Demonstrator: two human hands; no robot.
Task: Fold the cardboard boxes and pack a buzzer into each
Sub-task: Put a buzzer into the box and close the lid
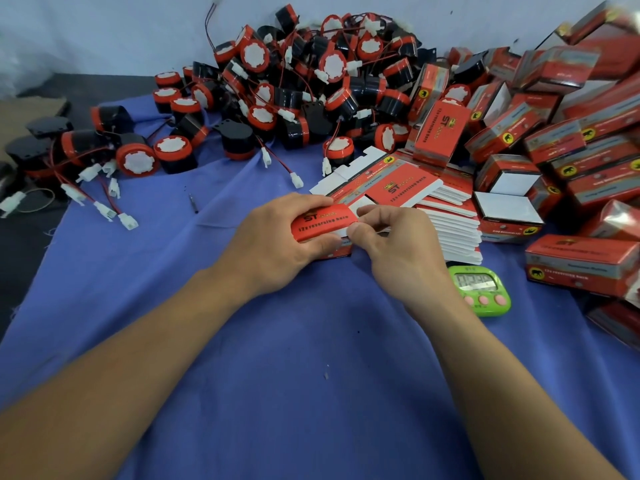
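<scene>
A red cardboard box (322, 221) with white flaps is held just above the blue cloth at mid-frame. My left hand (277, 237) grips its left half, thumb on the near side and fingers over the far edge. My right hand (391, 237) pinches the white end flap at the box's right end. Just behind the hands a stack of flat unfolded boxes (443, 216) lies fanned out. A large heap of red-and-black buzzers (294, 84) with red wires and white plugs fills the far middle.
Folded red boxes (561, 140) are piled at the right, up to the frame edge. A green timer (479, 289) sits on the blue cloth (277, 375) near my right wrist. More buzzers (138, 157) and loose plugs lie at the left, with a small dark pin (193, 202).
</scene>
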